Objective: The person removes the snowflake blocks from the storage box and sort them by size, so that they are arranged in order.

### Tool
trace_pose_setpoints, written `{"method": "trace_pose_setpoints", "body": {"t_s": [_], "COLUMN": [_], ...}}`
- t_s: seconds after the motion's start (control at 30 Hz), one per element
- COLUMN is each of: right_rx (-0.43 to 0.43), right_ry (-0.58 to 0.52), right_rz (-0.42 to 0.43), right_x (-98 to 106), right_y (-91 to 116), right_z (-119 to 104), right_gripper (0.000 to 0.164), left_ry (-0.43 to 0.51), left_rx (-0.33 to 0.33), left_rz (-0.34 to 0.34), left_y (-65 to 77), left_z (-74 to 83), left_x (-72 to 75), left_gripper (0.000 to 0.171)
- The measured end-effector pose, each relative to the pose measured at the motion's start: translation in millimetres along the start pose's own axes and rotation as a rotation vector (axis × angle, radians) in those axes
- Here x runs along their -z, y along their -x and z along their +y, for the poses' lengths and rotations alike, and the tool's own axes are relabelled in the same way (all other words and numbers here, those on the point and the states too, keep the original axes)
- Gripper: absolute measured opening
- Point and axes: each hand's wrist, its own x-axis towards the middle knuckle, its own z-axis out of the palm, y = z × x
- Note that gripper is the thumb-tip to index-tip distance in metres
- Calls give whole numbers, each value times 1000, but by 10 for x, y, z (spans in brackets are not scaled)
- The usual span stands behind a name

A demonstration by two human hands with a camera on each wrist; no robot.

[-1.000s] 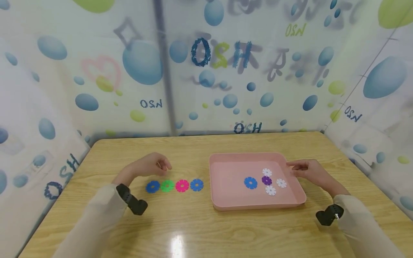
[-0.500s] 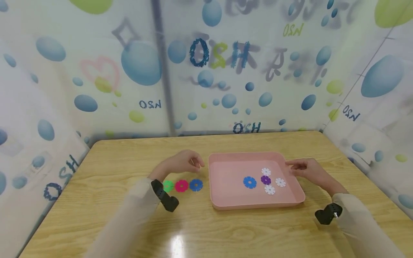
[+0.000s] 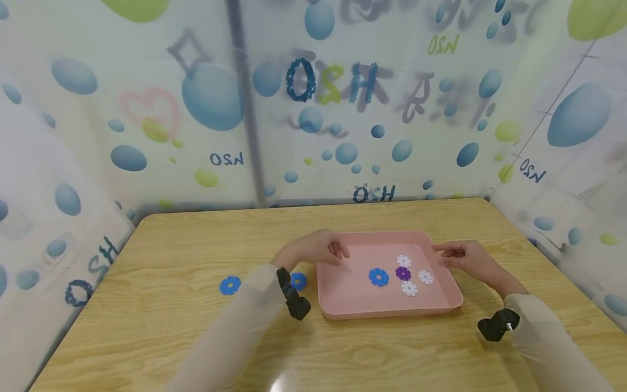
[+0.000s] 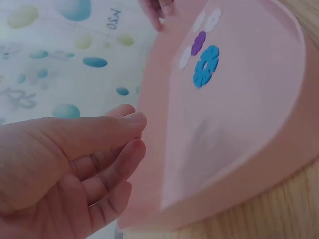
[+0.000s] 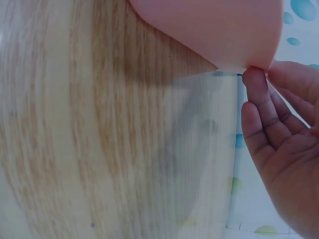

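Note:
My left hand (image 3: pixel 317 248) hovers over the left rim of a pink tray (image 3: pixel 350 294). Its fingers are loosely bent, and the left wrist view shows nothing between thumb and fingertips. At the tray's right side my right hand (image 3: pixel 465 259) pinches the rim between thumb and fingers, clearest in the right wrist view. Inside the tray lie a blue notched disc (image 3: pixel 379 277), a purple disc (image 3: pixel 403 273) and several white ones, such as the white disc (image 3: pixel 425 277). On the table left of the tray are a blue disc (image 3: pixel 230 285) and another blue disc (image 3: pixel 299 281), the latter partly covered by my arm.
The wooden table (image 3: pixel 171 305) extends on all sides of the tray. Behind it hangs a patterned curtain (image 3: pixel 303 136) with printed bubbles and letters. My left sleeve (image 3: pixel 230 332) crosses the table and blocks the middle of the row of discs.
My left hand has moved right from above the row of discs to the tray's left rim. The sleeve now hides the green and pink discs. My right hand stays at the tray.

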Motion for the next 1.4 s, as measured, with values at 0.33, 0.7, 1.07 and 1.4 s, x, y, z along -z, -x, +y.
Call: {"method": "trace_pose_setpoints", "body": {"t_s": [0.33,0.7,1.07,1.4], "right_rx": [4,11,35,35], "right_ry": [-10,0,-6,-17], "right_rz": [-1,7,13,10], "right_x": [2,0,-3,0], "right_y": [6,1,-11,11], "right_z": [-3,10,27,-2], "right_gripper": [41,41,39,39], "left_ry": [-47,-18,-12,-3], "left_rx": [149,194,343,406], "left_rz": [-61,-129,-110,-79], "left_y": [-291,-537,-620,-621], "left_z": [196,283,333,363], "left_x": [-183,-391,-498,-550], "left_gripper": [18,21,21,25]}}
